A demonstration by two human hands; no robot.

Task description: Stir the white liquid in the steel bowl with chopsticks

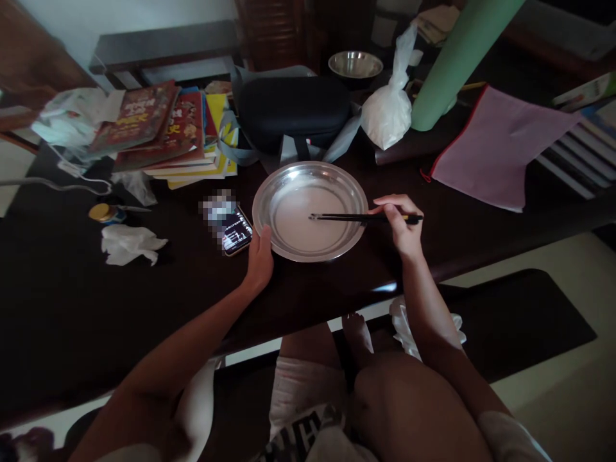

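Observation:
A shallow round metal dish (357, 186) stands on the dark table, with a whitish layer, liquid or paste, across its bottom (298, 208). My left hand (260, 260) grips the dish's near left rim, thumb over the edge. In my right hand (403, 228) is a pair of black chopsticks (346, 218), held nearly level from the right. Their tips reach the middle of the dish, at or just above the white contents; which of the two I cannot tell. A lit phone (235, 234) lies just left of the dish, partly blurred.
Behind the dish sits a black case (294, 112), with a tied bag of white powder (387, 115) and a metal bowl (356, 64) farther back. Books (185, 125) are stacked at left, near a crumpled tissue (129, 245) and a small jar (103, 213). A pink pouch (500, 147) lies right, beside a green cylinder (457, 70).

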